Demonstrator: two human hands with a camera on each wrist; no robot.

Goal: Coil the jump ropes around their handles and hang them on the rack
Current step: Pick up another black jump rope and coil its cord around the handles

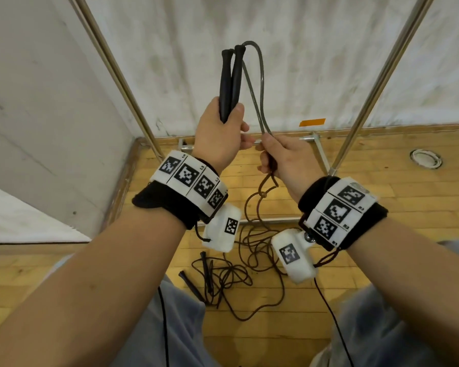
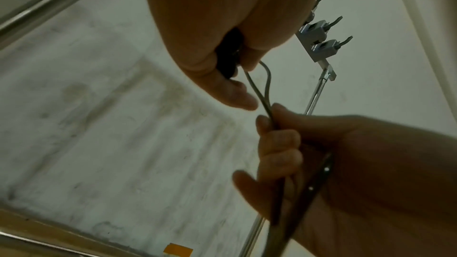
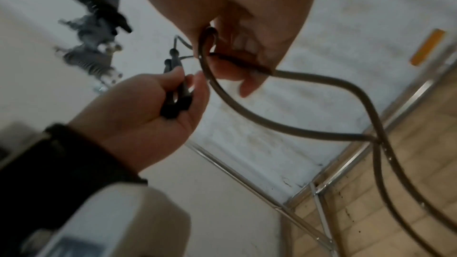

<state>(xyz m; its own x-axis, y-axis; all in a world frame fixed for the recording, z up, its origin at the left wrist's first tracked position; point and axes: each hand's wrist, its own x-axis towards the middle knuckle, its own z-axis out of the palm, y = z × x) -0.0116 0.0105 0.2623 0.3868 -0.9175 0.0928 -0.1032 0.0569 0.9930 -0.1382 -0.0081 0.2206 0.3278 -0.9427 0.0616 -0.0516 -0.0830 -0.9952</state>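
Observation:
My left hand [image 1: 220,131] grips two black jump-rope handles [image 1: 229,83] together, upright, in front of the rack. Their grey rope [image 1: 260,83] leaves the handle tops, loops down and passes into my right hand [image 1: 278,157], which holds both strands just right of the left hand. In the left wrist view the right hand [image 2: 279,144] is wrapped round the rope [image 2: 264,103] below the left thumb. In the right wrist view the rope [image 3: 247,110] curves out of my right fist, and the left hand [image 3: 158,105] holds the handles [image 3: 175,103]. Another rope [image 1: 223,276] lies tangled on the floor.
Two slanted metal rack poles [image 1: 117,72] [image 1: 382,83] frame the wall ahead, joined by a base frame [image 1: 316,144] on the wooden floor. Grey hooks [image 2: 321,42] sit on the rack's upper bar. An orange tape strip [image 1: 312,122] marks the wall. A round floor fitting [image 1: 425,158] lies right.

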